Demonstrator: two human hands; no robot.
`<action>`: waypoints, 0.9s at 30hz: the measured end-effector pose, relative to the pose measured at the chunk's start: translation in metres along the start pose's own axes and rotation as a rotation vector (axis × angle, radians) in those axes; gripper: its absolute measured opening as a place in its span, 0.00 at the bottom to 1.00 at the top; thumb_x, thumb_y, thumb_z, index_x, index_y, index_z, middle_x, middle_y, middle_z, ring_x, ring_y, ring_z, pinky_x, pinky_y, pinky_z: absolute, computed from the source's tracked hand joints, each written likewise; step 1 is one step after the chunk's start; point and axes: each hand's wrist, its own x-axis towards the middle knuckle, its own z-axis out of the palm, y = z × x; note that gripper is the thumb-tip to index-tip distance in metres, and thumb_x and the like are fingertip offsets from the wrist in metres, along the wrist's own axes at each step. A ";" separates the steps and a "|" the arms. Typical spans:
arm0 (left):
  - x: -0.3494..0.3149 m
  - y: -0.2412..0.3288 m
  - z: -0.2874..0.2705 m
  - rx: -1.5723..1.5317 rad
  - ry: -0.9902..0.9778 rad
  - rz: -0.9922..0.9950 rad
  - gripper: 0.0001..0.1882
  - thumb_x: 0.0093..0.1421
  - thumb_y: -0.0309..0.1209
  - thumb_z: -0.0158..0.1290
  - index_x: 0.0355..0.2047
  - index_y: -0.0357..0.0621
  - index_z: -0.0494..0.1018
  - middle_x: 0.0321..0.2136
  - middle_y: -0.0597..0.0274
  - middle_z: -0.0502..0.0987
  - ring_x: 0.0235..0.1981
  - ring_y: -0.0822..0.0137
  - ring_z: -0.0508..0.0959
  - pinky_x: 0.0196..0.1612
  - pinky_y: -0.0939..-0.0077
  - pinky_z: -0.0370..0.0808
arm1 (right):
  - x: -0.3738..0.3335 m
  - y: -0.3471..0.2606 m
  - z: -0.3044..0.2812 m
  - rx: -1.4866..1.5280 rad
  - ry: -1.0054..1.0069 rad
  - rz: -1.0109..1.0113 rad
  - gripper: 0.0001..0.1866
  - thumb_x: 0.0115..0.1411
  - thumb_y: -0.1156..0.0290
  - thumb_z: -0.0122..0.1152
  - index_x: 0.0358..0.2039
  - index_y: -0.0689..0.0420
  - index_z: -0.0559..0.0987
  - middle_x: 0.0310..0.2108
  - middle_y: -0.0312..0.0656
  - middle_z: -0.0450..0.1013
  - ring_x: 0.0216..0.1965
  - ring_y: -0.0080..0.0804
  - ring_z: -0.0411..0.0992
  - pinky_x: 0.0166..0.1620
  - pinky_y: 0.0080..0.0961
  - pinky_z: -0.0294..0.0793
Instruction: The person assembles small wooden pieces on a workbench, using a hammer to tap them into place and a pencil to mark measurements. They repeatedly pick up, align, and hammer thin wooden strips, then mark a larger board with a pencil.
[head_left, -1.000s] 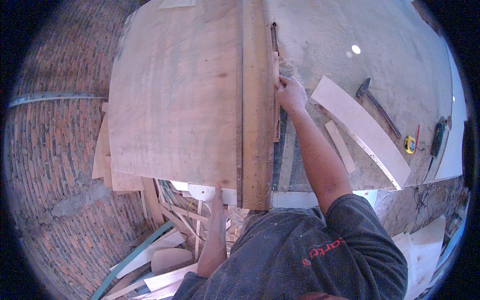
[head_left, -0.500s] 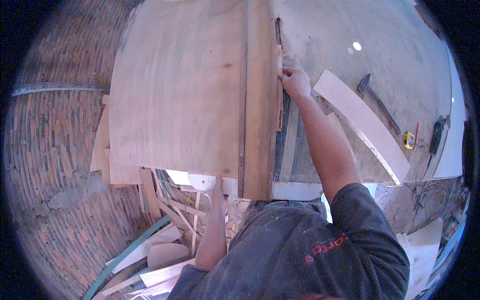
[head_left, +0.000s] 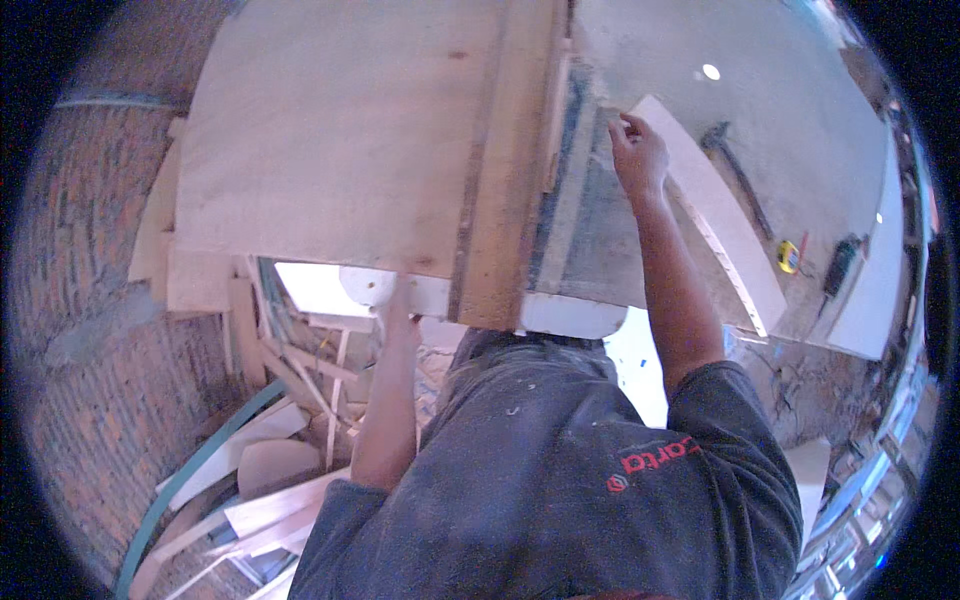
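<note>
We have our left hand [head_left: 401, 303] at the near edge of the plywood sheet [head_left: 330, 130], a bit left of the brown plank [head_left: 506, 200] running along the sheet's right side — its fingers are mostly hidden, so we can't tell if they grip. Our right hand [head_left: 640, 158] is over the bench [head_left: 645, 55], R of the plank, by the tip of the curved board [head_left: 718, 205]; fingers curl in loosely, and we can't tell if anything small sits betw. them. To do it well, we'd prob. want steady pressure w/ the left, sheet square to the plank, right hand not snagging the curved board — hammer [head_left: 743, 187] & tape measure [head_left: 788, 257] are OK off to the R.
</note>
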 end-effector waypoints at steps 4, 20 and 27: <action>-0.024 0.019 0.018 0.199 0.335 0.289 0.52 0.60 0.57 0.64 0.72 0.38 0.53 0.68 0.41 0.57 0.67 0.50 0.62 0.67 0.49 0.63 | -0.015 0.084 -0.073 -0.050 0.180 0.168 0.21 0.62 0.54 0.67 0.51 0.51 0.85 0.38 0.44 0.84 0.40 0.40 0.83 0.47 0.35 0.79; -0.082 0.055 0.228 1.280 0.294 0.695 0.75 0.43 0.71 0.65 0.74 0.32 0.41 0.73 0.42 0.46 0.76 0.46 0.43 0.68 0.19 0.30 | 0.120 0.249 -0.152 -0.673 -0.304 0.020 0.28 0.61 0.47 0.64 0.53 0.54 0.77 0.47 0.52 0.81 0.49 0.54 0.78 0.50 0.49 0.74; -0.066 0.048 0.257 1.305 0.457 0.583 0.74 0.44 0.70 0.64 0.75 0.36 0.39 0.72 0.44 0.47 0.76 0.47 0.44 0.69 0.22 0.29 | 0.081 0.130 -0.142 0.261 -0.382 -0.075 0.21 0.68 0.66 0.60 0.62 0.50 0.73 0.34 0.35 0.76 0.34 0.22 0.74 0.36 0.24 0.73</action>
